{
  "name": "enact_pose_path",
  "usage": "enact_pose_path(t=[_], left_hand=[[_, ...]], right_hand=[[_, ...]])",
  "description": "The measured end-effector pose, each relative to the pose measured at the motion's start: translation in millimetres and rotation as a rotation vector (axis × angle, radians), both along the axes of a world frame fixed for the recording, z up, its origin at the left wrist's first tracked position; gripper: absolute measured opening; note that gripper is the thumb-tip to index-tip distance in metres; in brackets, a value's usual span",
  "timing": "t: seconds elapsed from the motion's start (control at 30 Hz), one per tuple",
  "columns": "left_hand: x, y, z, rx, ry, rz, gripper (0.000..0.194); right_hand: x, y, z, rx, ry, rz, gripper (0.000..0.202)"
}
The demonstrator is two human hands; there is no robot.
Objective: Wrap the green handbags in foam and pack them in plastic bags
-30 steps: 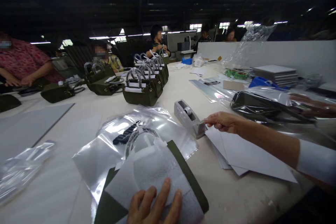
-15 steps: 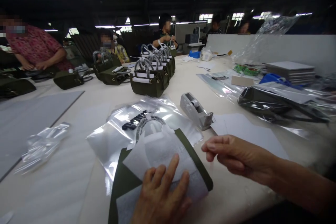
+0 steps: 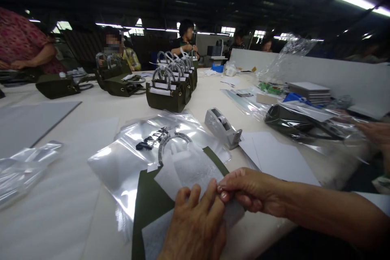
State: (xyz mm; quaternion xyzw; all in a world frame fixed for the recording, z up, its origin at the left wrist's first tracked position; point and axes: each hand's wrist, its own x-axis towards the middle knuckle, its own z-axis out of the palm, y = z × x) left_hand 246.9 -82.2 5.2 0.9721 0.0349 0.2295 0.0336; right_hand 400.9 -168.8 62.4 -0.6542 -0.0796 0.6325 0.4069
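Observation:
A dark green handbag (image 3: pixel 152 199) lies in front of me, its wrapped ring handle (image 3: pixel 163 146) pointing away. White tissue paper (image 3: pixel 195 164) covers much of it. My left hand (image 3: pixel 198 219) rests on the tissue with fingers apart, pressing it down. Against the left fingertips, my right hand (image 3: pixel 243 191) is closed in a pinch at the tissue. What it pinches is too small to make out. Under the bag's far end is a clear plastic bag (image 3: pixel 118 162) with black lettering. A grey tape dispenser (image 3: pixel 224 126) stands just beyond my right hand.
Several green handbags (image 3: pixel 166 95) with wrapped handles stand farther back. White sheets (image 3: pixel 277 156) lie at the right, near a plastic-wrapped dark bag (image 3: pixel 301 122); another person's hand (image 3: pixel 378 134) is beside it. Crumpled plastic (image 3: pixel 27 166) and a grey board (image 3: pixel 33 120) are at the left.
My right hand has moved left, from beside the bag to the tissue by my left fingertips. The view has shifted, and another person's hand now shows at the right.

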Motion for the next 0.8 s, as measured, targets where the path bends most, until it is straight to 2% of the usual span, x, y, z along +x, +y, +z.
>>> enact_pose_path(t=[0.1, 0.2, 0.37, 0.5, 0.57, 0.63, 0.7, 0.8], left_hand=[[-2, 1, 3.2, -0.138, -0.013, 0.000, 0.032], [-3, 1, 7.4, -0.192, -0.020, 0.008, 0.044], [-2, 2, 11.9, -0.142, 0.069, 0.008, 0.037], [-4, 4, 13.7, -0.094, 0.112, 0.006, 0.035], [-6, 6, 14.0, -0.054, 0.141, -0.024, 0.035], [-10, 9, 14.2, -0.002, 0.173, -0.069, 0.038], [-12, 11, 15.0, 0.042, 0.197, -0.102, 0.041], [-15, 10, 19.7, 0.084, 0.240, -0.114, 0.041]], right_hand=[[-6, -3, 3.7, 0.002, -0.023, -0.040, 0.014], [-10, -10, 6.9, 0.019, -0.005, -0.147, 0.016], [-17, -20, 8.8, -0.012, 0.118, -0.379, 0.012], [-29, -45, -3.7, 0.015, 0.368, -0.619, 0.015], [-34, -65, -11.8, 0.013, 0.446, -0.678, 0.019], [-34, -82, -16.8, 0.060, 0.357, -0.672, 0.022], [-30, -89, -16.6, 0.204, 0.145, -0.613, 0.023], [-18, -70, -9.8, 0.499, -0.128, -0.414, 0.025]])
